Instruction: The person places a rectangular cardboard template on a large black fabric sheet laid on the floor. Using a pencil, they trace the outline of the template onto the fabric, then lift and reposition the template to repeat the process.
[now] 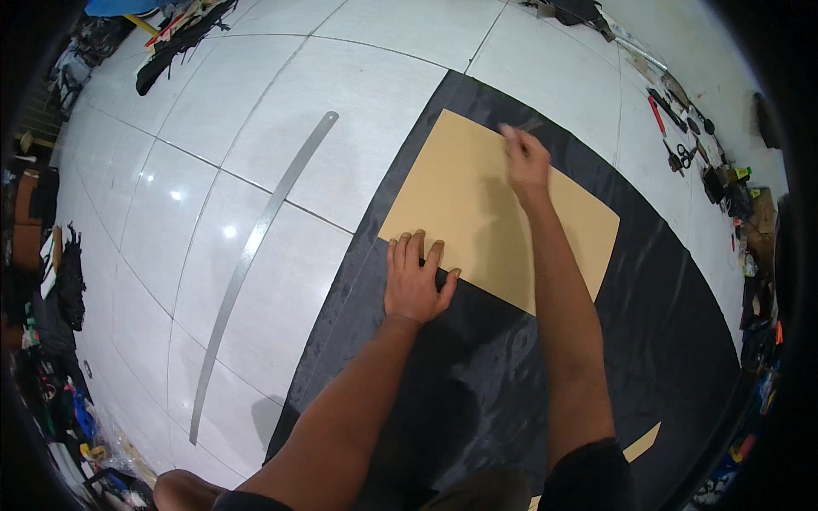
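A tan sheet of card or board (456, 183) lies flat on a large black sheet of material (660, 324). My left hand (415, 281) rests open at the tan sheet's near left edge, its fingertips on the sheet and the thumb spread. Over the far edge, my right hand (527, 163) is closed in a pinch, slightly blurred. Whatever it grips is too small or hidden to make out. My right forearm crosses the right part of the tan sheet and hides some of it.
On the white tiled floor to the left lies a long metal ruler (264, 223). Scissors (684, 156) and other hand tools lie along the right wall. A tan strip (642, 442) rests on the black sheet near my right elbow. Assorted clutter lines the left side.
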`<action>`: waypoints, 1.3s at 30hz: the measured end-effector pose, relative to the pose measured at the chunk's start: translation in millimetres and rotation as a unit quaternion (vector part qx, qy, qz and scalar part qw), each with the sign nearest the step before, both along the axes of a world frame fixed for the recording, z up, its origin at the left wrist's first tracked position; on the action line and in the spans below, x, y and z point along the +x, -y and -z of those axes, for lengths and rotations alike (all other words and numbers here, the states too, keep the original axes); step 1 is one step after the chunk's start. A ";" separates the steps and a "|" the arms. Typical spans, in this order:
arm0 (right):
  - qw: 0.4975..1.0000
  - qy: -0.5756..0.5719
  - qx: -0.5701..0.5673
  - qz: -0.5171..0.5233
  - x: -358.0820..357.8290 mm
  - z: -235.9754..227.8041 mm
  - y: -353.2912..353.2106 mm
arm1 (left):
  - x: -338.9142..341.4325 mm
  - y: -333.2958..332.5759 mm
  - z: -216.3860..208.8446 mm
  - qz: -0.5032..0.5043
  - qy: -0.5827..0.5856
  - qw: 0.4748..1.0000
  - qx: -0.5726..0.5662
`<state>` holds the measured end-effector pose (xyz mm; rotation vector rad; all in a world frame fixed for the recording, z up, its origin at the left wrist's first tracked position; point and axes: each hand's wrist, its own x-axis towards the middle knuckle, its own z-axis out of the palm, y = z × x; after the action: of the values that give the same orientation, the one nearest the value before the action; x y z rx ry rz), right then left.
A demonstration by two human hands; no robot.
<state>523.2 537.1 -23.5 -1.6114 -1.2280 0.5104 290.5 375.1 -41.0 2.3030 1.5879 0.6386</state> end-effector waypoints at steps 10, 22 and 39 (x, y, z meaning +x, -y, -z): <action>0.999 0.029 -0.019 0.031 -59.1 18.7 -83.9 | 3.2 0.5 0.4 0.000 0.013 1.000 -0.013; 0.994 0.109 -0.002 -0.005 -42.3 23.6 -79.1 | 9.6 2.0 -1.3 0.005 0.009 1.000 -0.003; 0.986 0.118 -0.087 0.078 71.9 18.0 27.0 | 5.4 0.0 3.4 0.014 -0.001 0.999 0.037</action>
<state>595.2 510.1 -41.5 -1.9429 -1.2432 0.3427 295.9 375.1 -44.4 2.3753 1.5565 0.7002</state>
